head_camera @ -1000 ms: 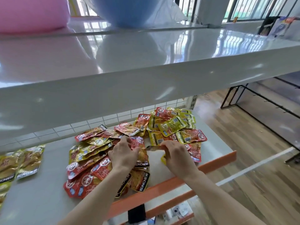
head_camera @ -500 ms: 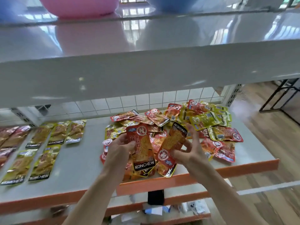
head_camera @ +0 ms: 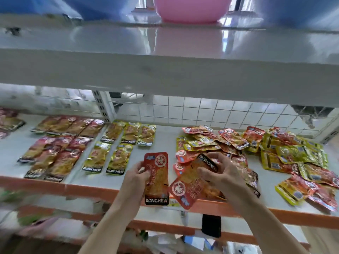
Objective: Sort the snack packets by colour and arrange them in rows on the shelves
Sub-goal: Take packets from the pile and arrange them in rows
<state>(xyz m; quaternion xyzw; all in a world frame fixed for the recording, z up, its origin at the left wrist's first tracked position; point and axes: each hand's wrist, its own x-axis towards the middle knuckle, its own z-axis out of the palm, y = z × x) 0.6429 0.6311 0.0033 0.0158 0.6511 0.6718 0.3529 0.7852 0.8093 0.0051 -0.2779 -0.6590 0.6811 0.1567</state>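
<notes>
My left hand (head_camera: pixel 134 178) pinches the upright red packet (head_camera: pixel 156 180) at three o'clock; my right hand (head_camera: pixel 222 174) grips the inverted red packet (head_camera: pixel 189 187) at eight o'clock.

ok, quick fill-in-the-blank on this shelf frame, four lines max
1. The upright packet in the left hand is ___.
2. The tilted packet in the right hand has its KONCHEW band at the ___.
3. The sorted rows nearest the unsorted pile are ___.
4. The basin between the blue ones is ___.
Missing words: red; top; yellow; pink.
</notes>
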